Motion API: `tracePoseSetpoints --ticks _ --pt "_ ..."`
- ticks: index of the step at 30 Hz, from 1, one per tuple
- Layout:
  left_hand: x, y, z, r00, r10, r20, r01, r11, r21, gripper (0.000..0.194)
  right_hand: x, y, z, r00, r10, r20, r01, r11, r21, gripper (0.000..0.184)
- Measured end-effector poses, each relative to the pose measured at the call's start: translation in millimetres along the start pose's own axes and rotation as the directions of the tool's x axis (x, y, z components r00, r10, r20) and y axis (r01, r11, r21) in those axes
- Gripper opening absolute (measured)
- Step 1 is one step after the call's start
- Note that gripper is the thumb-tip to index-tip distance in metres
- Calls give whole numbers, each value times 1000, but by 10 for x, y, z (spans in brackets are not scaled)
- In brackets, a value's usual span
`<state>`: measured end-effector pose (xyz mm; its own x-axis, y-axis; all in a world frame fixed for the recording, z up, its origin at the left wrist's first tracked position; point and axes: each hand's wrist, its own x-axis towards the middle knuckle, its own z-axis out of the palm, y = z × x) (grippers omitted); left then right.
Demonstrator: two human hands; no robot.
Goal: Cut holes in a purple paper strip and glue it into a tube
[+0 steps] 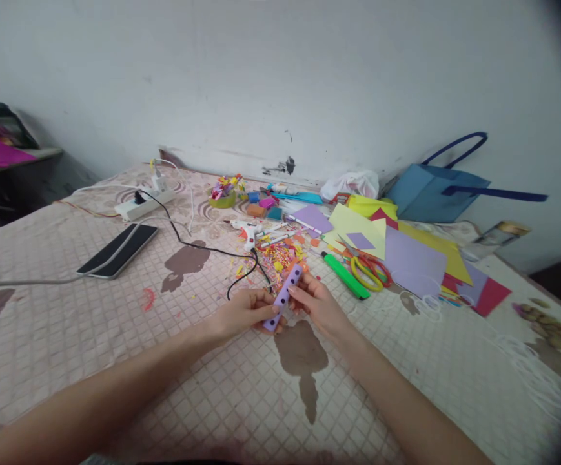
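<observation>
Between my two hands is a purple strip point(284, 298) with a row of several black dots, tilted up to the right, with bits of orange showing at its edges. My left hand point(248, 311) pinches its lower end, thumb on top. Near the upper end, my right hand point(313, 301) grips the right edge with thumb and fingers. Just beyond the strip lie many small paper scraps point(283, 257) and a white glue gun point(250, 237) with a black cord. To the right of my right hand rests a green box cutter point(345, 276).
Scissors point(368, 271) with yellow and red handles lie beside purple paper sheets point(413, 261). A blue bag point(438, 192) stands against the wall. At left are a black phone point(118, 250) and a power strip point(144, 203) with cords. White string point(534, 371) lies at right.
</observation>
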<state>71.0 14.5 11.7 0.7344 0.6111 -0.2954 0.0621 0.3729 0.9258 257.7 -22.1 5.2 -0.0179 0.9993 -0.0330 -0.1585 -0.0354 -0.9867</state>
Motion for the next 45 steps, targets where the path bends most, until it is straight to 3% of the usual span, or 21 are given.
tracePoseSetpoints --ticks 2,7,13,17,25,30,36,41,43,45 --pt "-2 0 -1 1000 -5 -6 5 1000 3 46 -4 -2 4 1000 -21 -12 21 1000 -20 31" --pt "0 0 2 1000 -18 10 18 1000 4 45 -18 -55 16 995 -77 -67 72 994 -77 62" --pt "4 -13 8 998 -31 58 30 1000 6 45 13 -58 -33 993 -78 -86 70 993 -94 40" --pt "-7 -17 25 997 -17 75 17 1000 1 49 13 -40 -27 995 -68 -74 61 993 -101 36" --pt "8 -23 5 1000 5 1 -5 1000 23 49 -56 -31 12 992 -124 -2 120 963 -241 52" --pt "15 -33 -5 999 26 -25 -23 996 87 48 -53 -28 -5 988 -154 16 151 934 -325 52" --pt "26 -64 -18 997 72 -38 -64 983 174 41 -64 -5 -3 954 -297 38 276 823 -496 56" --pt "38 -85 -22 993 107 -41 -95 972 217 38 -101 -36 31 921 -375 108 351 673 -651 59" --pt "35 -82 -16 993 108 -39 -98 972 216 39 -106 -50 39 921 -374 109 347 660 -667 58" --pt "26 -72 -6 995 97 -30 -89 975 204 41 -101 -58 33 932 -349 98 328 699 -635 55"
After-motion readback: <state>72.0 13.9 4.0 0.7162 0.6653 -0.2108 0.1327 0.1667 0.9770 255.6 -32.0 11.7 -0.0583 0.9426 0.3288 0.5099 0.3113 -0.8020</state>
